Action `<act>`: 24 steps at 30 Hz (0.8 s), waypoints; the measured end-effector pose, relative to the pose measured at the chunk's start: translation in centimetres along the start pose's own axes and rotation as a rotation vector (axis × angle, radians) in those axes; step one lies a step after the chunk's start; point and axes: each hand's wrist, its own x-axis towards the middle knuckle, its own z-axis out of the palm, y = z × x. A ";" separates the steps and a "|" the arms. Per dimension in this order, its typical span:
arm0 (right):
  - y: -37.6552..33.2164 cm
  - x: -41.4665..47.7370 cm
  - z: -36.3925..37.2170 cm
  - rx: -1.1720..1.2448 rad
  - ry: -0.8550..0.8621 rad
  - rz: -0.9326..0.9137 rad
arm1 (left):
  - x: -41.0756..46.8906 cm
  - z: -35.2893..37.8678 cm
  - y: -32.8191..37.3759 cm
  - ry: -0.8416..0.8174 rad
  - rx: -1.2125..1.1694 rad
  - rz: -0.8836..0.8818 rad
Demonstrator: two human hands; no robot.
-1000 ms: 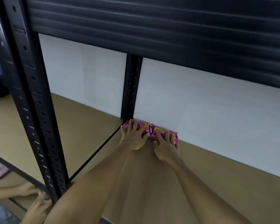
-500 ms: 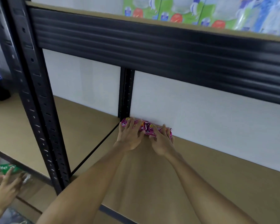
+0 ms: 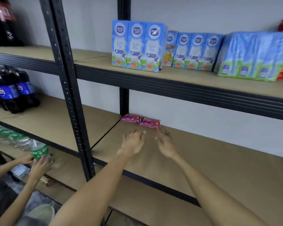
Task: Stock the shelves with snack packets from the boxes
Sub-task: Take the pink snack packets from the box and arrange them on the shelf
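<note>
Our left hand [image 3: 132, 142] is empty, fingers spread. Two pink snack packets [image 3: 140, 121] lie end to end at the back of the shelf [image 3: 149, 158]; our right hand [image 3: 166, 145] is likewise spread and empty. We judge the packets light, slippery and crushable: pinch the long edges gently.

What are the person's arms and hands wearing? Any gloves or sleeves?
Nothing that shows. Both forearms are bare, with no sleeves in view. The left hand and right hand have no gloves, and no watch or bracelet is at the wrists. The fingers are too blurred to check for rings.
</note>
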 end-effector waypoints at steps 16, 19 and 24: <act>5.1 -26.5 0.9 0.159 0.048 -0.033 | -22.4 9.8 4.8 -0.137 -0.127 0.206; 6.8 -30.8 2.6 0.189 0.106 0.012 | -25.4 12.3 5.0 -0.214 -0.137 0.207; 10.0 -36.1 6.2 0.223 0.026 0.166 | -29.1 16.6 5.0 -0.399 -0.099 0.178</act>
